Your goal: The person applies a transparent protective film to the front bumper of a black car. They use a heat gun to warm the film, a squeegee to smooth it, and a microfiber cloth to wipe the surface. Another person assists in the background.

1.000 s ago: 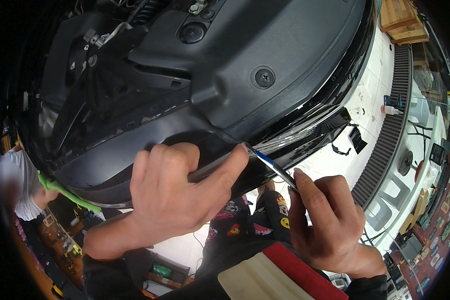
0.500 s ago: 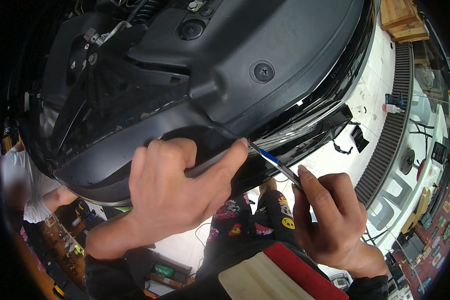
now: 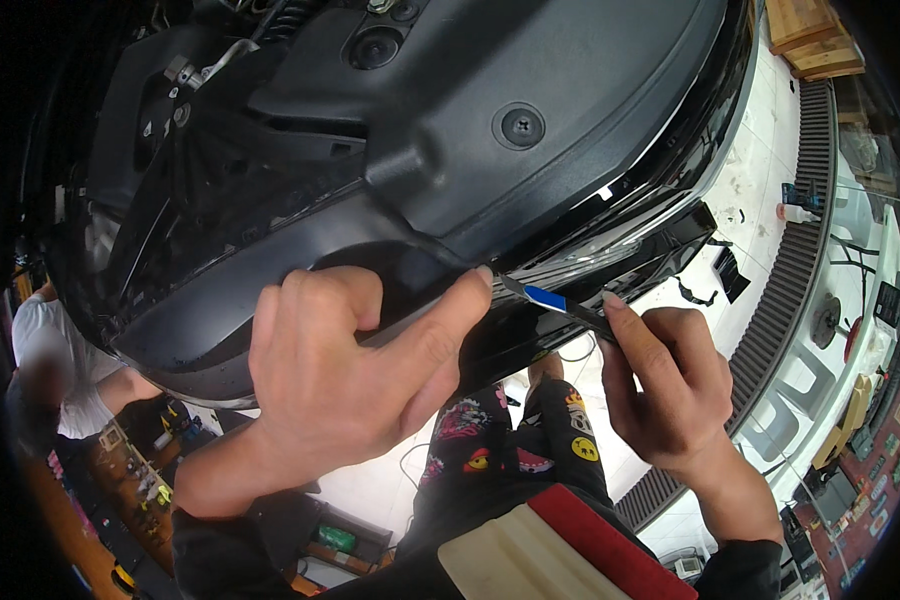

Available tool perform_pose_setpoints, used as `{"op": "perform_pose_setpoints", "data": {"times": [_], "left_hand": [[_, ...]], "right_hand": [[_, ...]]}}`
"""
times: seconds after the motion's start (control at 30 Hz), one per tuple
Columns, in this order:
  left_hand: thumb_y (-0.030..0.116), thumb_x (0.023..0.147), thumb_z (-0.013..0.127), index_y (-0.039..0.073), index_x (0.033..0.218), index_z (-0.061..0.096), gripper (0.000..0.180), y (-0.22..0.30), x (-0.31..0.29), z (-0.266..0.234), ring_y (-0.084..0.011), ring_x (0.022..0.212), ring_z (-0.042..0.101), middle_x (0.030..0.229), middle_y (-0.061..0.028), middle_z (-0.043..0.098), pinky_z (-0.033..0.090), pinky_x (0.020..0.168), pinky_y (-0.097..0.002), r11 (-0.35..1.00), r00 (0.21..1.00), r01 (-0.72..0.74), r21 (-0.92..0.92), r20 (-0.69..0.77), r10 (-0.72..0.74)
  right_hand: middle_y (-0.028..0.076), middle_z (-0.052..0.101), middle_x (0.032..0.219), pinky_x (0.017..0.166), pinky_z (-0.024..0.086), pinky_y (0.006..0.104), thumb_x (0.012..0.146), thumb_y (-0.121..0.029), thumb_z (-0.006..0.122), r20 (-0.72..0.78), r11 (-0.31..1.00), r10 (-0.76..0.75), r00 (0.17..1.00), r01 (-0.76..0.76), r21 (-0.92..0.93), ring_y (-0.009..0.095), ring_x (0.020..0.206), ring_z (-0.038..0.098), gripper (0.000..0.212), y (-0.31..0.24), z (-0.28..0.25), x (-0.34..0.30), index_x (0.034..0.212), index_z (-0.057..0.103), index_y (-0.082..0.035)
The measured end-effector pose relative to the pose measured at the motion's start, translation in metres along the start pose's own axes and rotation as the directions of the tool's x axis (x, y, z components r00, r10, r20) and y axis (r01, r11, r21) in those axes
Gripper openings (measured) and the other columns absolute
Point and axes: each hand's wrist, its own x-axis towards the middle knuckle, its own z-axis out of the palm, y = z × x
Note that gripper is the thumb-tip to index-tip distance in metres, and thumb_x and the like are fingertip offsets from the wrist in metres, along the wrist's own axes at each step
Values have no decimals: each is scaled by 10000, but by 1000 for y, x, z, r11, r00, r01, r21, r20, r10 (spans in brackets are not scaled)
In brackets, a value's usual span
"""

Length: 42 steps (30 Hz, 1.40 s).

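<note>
My right hand grips a slim craft knife with a blue band and a dark handle. Its blade points left, the tip close to my left index fingertip, by the seam at the front edge of a car. My left hand rests against the glossy black panel, index finger stretched along the edge and the other fingers bent. Its thumb is partly under the index finger; anything between them is hidden. Above it lies a matt black plastic cover with a round screw fastener.
A beige and red flat squeegee is in front of my torso. A person in a light top is at the left. A white bumper stands right, beside a dark floor grate. Black scraps lie on the floor.
The knife and my right hand have shifted slightly right and up, and the handle has rolled, showing its dark side. My left hand stays at the panel edge. The view has moved slightly.
</note>
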Motion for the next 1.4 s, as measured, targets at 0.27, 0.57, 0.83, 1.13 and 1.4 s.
{"op": "perform_pose_setpoints", "data": {"times": [0.27, 0.57, 0.83, 1.13, 1.4], "left_hand": [[171, 690, 816, 197, 1168, 784, 480, 0, -1, 2, -199, 766, 399, 844, -38, 351, 353, 636, -316, 1000, 1000, 7, 13, -13, -6], [152, 676, 821, 197, 1165, 784, 492, 1, 0, 0, -196, 759, 396, 842, -35, 347, 357, 624, -310, 1000, 1000, 0, 23, 7, 0], [149, 680, 814, 185, 1157, 784, 480, 1, 2, 0, -197, 756, 397, 839, -37, 352, 353, 624, -311, 1000, 1000, -1, -9, -5, 0], [145, 700, 796, 164, 1136, 785, 437, 1, 6, -5, -200, 708, 424, 819, -41, 402, 355, 606, -323, 996, 998, -18, -87, -63, 12], [109, 682, 791, 152, 1093, 789, 414, -5, 2, 0, -203, 696, 443, 810, -46, 420, 364, 603, -327, 994, 984, -67, -91, -173, 51]], "right_hand": [[113, 599, 846, 498, 466, 295, 698, 53, 800, -101, 999, -47, 994, 49, 17, 194, 637, 590, 493, 23, 21, -6, 1181, 704, 34], [112, 593, 844, 503, 464, 292, 689, 61, 796, -136, 998, -61, 989, 63, 11, 190, 641, 587, 468, 28, 24, -6, 1150, 720, 38], [100, 578, 849, 513, 469, 295, 677, 84, 773, -116, 999, -33, 993, 36, 26, 187, 654, 593, 500, 30, 19, -10, 1169, 721, 12], [90, 586, 822, 499, 442, 267, 836, 71, 710, -129, 931, 214, 968, -162, 328, 127, 601, 556, 237, 5, 7, -7, 1067, 707, 21], [77, 580, 805, 538, 414, 242, 854, 70, 664, -97, 814, 331, 939, -232, 533, 112, 639, 554, 185, -11, 19, 24, 1035, 672, 30]]}}
